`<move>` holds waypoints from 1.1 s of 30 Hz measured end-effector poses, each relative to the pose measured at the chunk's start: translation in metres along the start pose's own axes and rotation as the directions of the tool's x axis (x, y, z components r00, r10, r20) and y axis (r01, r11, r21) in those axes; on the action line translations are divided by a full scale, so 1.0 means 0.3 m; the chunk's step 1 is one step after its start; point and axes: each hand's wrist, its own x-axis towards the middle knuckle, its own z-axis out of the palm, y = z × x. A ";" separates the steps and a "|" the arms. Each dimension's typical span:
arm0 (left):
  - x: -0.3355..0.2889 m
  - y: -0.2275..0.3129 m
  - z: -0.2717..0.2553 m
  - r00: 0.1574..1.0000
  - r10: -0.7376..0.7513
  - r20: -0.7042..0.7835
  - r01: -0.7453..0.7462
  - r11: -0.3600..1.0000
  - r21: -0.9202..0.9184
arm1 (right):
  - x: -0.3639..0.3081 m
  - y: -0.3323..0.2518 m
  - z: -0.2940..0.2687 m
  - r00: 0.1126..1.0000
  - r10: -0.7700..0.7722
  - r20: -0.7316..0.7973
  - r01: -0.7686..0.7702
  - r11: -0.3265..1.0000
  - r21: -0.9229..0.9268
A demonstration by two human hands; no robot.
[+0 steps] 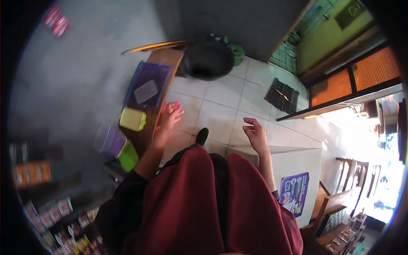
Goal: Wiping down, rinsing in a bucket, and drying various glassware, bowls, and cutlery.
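My left hand (171, 117) is held out over the edge of a wooden bench (166, 76), its fingers loosely spread and holding nothing. Something red shows partly behind that hand, too covered to name. On the bench nearby sit a yellow-green lidded box (132, 119) and a blue-purple tray (140, 83) with a clear plastic container (146, 91) in it. My right hand (255, 134) hangs in the air above the tiled floor, beside a white cabinet-like appliance (278, 163). Its fingers are bent but apart, with nothing in them.
A large black tub (208, 60) and a green basket (237, 54) stand ahead past the bench. A dark ridged mat (282, 96) lies on white tiles (221, 110) near a doorway. Purple (112, 142) and green containers (128, 156) are at left. Wooden furniture (335, 204) stands lower right.
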 end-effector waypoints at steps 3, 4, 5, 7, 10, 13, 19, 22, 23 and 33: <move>0.310 0.149 0.237 0.966 0.110 0.233 -0.147 0.978 0.146 | 0.126 -0.006 -0.118 0.994 0.051 -0.099 -0.057 0.997 -0.056; 0.392 0.187 0.328 0.942 0.172 0.289 -0.203 0.976 0.081 | 0.157 0.018 -0.150 0.988 0.091 -0.128 -0.097 0.994 -0.041; 0.464 0.225 0.422 0.934 0.155 0.321 -0.193 0.977 0.092 | 0.178 0.047 -0.179 0.981 0.115 -0.156 -0.121 0.992 -0.030; 0.584 0.292 0.613 0.894 0.081 0.440 -0.165 0.974 0.157 | 0.209 0.095 -0.243 0.945 0.193 -0.264 -0.217 0.974 -0.066; 0.747 0.277 0.895 0.751 0.093 0.654 -0.274 0.945 0.181 | 0.256 0.164 -0.371 0.873 0.281 -0.398 -0.290 0.956 0.039; 0.822 0.289 1.159 0.650 0.028 0.760 -0.231 0.959 0.163 | 0.342 0.216 -0.505 0.730 0.439 -0.524 -0.422 0.892 0.160; 1.040 0.322 1.572 0.641 -0.138 0.755 -0.158 0.939 0.305 | 0.693 0.355 -0.853 0.729 0.346 -0.591 -0.289 0.938 0.193; 1.220 0.377 1.733 0.609 -0.026 0.792 -0.273 0.932 0.240 | 0.957 0.367 -1.033 0.765 0.240 -0.598 -0.196 0.971 0.139; 1.280 0.381 1.767 0.591 0.089 0.802 -0.367 0.915 0.169 | 1.051 0.341 -1.082 0.775 0.231 -0.588 -0.178 0.973 0.147; 1.800 0.478 2.139 0.855 -0.276 0.439 0.127 0.932 0.339 | 1.637 0.372 -1.613 0.927 -0.042 -0.372 -0.044 0.974 -0.220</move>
